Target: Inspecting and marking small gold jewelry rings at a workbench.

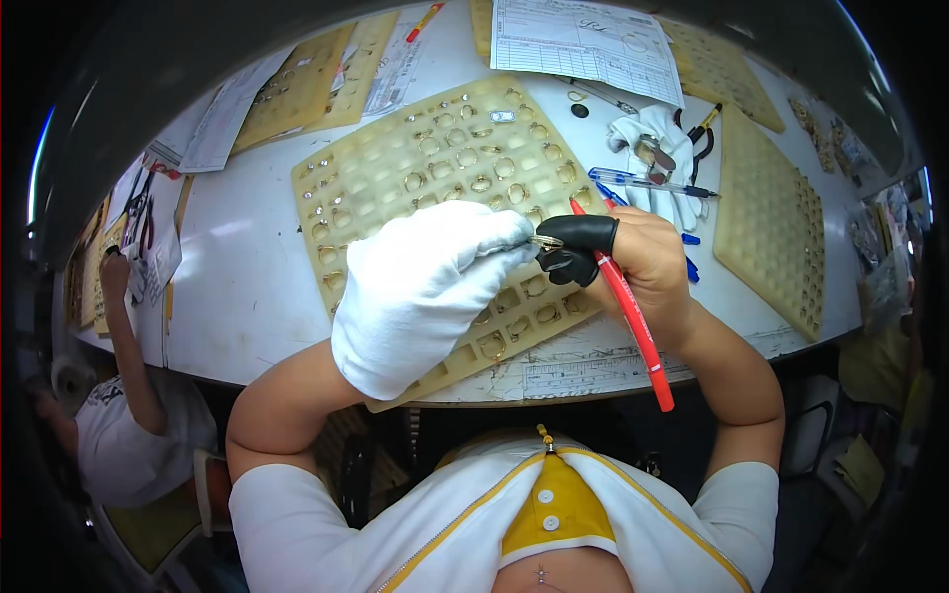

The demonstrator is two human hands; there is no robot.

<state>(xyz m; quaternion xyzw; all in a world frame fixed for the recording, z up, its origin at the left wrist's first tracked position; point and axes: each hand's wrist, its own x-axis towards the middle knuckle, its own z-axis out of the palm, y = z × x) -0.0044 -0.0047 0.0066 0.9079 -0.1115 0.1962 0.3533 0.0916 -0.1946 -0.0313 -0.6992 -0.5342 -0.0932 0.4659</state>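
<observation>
My left hand, in a white cloth glove, has its fingertips closed on a small gold-coloured ring at the centre. My right hand pinches the same ring with thumb and finger in black rubber finger covers, and also holds a red pen slanting down past the palm. Beneath both hands lies a translucent yellowish tray with rows of compartments, many holding rings. Just right of it, blue pens and a white glove lie with dark-handled tools.
More ring trays stand at right and back left; printed papers lie at the back of the white table. A co-worker sits at the left. A ruler lies near the front edge; a chair is at lower right.
</observation>
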